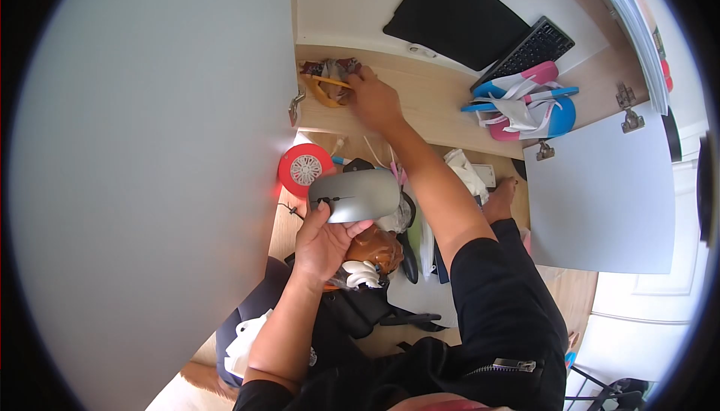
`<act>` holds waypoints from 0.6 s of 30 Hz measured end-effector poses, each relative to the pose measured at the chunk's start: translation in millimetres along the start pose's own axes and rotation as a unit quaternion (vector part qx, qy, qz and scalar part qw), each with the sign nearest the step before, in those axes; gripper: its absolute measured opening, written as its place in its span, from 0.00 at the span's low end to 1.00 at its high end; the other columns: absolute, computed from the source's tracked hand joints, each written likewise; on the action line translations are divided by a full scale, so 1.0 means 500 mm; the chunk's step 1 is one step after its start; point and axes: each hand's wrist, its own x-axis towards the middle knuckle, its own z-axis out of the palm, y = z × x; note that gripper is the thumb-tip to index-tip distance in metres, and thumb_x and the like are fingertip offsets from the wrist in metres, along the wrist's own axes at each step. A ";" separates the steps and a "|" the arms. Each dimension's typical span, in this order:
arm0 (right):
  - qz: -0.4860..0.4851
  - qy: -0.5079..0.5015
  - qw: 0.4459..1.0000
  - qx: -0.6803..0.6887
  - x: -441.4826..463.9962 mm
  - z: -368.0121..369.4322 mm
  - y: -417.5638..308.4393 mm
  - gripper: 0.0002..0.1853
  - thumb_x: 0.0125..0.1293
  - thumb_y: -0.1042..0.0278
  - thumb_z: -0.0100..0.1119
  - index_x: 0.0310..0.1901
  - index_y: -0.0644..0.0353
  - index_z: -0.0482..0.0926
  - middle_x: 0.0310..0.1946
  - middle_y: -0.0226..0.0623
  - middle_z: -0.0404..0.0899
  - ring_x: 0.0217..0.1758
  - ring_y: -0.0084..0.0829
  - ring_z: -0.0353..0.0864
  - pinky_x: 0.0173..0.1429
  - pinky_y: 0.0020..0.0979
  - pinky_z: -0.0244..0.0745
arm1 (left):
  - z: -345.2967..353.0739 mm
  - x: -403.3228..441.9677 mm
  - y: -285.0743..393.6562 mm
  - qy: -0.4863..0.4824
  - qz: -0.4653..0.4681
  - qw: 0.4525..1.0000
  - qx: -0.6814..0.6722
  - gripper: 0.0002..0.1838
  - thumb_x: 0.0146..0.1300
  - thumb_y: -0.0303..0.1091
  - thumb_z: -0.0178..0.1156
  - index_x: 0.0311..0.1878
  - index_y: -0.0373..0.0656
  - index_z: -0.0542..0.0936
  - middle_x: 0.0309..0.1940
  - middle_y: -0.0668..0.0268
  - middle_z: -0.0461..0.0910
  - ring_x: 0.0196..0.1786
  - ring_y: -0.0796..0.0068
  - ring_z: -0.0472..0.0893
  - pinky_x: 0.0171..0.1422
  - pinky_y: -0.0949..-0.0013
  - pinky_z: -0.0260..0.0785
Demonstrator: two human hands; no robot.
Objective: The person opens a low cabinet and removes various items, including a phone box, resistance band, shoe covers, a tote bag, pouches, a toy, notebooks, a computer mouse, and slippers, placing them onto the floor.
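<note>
My left hand (324, 244) is closed around a grey computer mouse (358, 195), with the thumb by the black side buttons and the fingers beneath. Higher up, my right hand (375, 100) reaches onto the wooden shelf (427, 103). Its fingers are pinched at the end of a thin yellow stick (330, 81), perhaps a pencil. Against that hand lies a crumpled plastic packet (337, 70) with a yellow band-like piece (319, 96) under it. The right fingertips are partly hidden. Behind the mouse stands a red round object with a white patterned grille (305, 169).
A large cabinet door (157, 186) stands open on the left, a smaller door (600, 193) on the right. The shelf holds flip-flops (525, 103), a black keyboard (532, 47) and a black panel (457, 13). Below lie a brown glossy object (375, 250) and a black bag (356, 310).
</note>
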 end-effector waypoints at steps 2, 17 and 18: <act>0.009 0.005 1.000 -0.013 0.010 0.003 0.008 0.15 0.56 0.66 0.57 0.48 0.51 0.75 0.50 0.35 0.70 0.42 0.41 0.79 0.44 0.40 0.77 | -0.005 0.001 0.000 0.006 -0.004 1.000 0.000 0.29 0.67 0.44 0.48 0.69 0.47 0.56 0.61 0.57 0.68 0.58 0.59 0.75 0.58 0.57 0.74; 0.000 0.106 0.990 -0.093 0.090 -0.005 0.052 0.09 0.63 0.71 0.46 0.44 0.52 0.73 0.46 0.32 0.75 0.42 0.39 0.81 0.41 0.41 0.78 | -0.013 0.002 0.009 -0.001 -0.016 0.999 -0.029 0.28 0.67 0.41 0.47 0.69 0.49 0.56 0.62 0.59 0.67 0.60 0.60 0.74 0.59 0.58 0.73; 0.044 0.118 0.990 -0.069 0.073 -0.016 0.089 0.10 0.63 0.72 0.45 0.45 0.53 0.73 0.45 0.33 0.76 0.43 0.39 0.81 0.42 0.41 0.77 | -0.013 -0.001 0.011 -0.006 -0.021 0.999 -0.035 0.28 0.67 0.41 0.48 0.69 0.49 0.56 0.62 0.59 0.67 0.60 0.60 0.74 0.59 0.58 0.73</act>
